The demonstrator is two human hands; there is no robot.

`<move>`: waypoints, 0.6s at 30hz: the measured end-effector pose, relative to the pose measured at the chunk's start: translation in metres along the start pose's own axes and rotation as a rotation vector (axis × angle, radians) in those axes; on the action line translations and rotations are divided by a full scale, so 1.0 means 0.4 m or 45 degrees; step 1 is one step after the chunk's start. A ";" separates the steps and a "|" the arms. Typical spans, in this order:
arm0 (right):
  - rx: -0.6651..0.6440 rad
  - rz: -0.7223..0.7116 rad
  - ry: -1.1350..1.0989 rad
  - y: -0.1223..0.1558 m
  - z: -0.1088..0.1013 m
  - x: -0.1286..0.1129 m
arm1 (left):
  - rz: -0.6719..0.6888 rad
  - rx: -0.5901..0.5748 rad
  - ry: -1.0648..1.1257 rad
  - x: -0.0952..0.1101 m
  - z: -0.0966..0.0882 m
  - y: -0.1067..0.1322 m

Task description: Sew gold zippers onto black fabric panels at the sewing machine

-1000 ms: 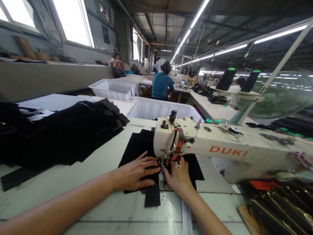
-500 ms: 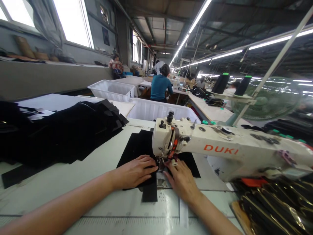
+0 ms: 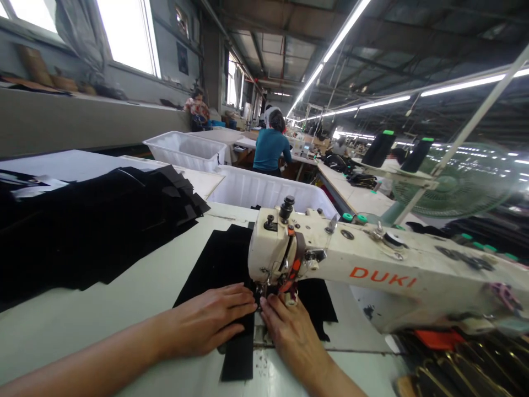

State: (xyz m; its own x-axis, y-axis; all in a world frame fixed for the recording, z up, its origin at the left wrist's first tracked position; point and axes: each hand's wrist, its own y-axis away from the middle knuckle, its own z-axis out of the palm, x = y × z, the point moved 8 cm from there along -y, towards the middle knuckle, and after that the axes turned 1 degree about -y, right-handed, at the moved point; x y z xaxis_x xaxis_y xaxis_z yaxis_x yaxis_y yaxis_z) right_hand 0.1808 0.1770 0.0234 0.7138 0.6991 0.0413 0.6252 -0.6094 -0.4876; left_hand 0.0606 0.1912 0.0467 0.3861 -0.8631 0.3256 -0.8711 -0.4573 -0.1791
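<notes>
My left hand lies flat on a black fabric piece, fingers stretched toward the needle area of a white sewing machine. A narrow black strip sticks out toward me below that hand. My right hand rests on the other side of the presser foot, its fingers extended and fingertips close to those of the left. Part of the fabric shows again to the right of the right hand. The machine head hides some of the right fingers, and the stitching spot itself is hard to make out.
A large pile of black fabric pieces covers the table's left side. Behind the machine stand white plastic bins. Black thread cones and a green fan are at right, above black pieces with gold-coloured edges. A person in teal sits ahead.
The view has shifted, so the machine and fabric sit lower in it. My right fingers have come nearer to the left ones beside the presser foot. The left hand stays flat on the fabric.
</notes>
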 end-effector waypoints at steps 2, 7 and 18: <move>0.052 0.025 0.011 0.002 0.005 0.005 | 0.000 0.011 0.025 -0.003 -0.010 -0.003; 0.149 0.081 0.002 -0.001 0.000 0.022 | -0.019 0.006 0.035 -0.024 -0.017 -0.013; 0.199 0.111 -0.034 -0.015 -0.024 0.029 | -0.002 0.116 -0.011 -0.038 -0.016 -0.022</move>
State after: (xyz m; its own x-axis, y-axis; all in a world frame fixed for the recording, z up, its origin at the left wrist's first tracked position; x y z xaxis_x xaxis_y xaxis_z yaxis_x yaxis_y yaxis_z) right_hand 0.1883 0.1851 0.0353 0.7532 0.6571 -0.0289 0.5031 -0.6038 -0.6183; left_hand 0.0603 0.2099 0.0493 0.3902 -0.8642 0.3177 -0.8397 -0.4755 -0.2622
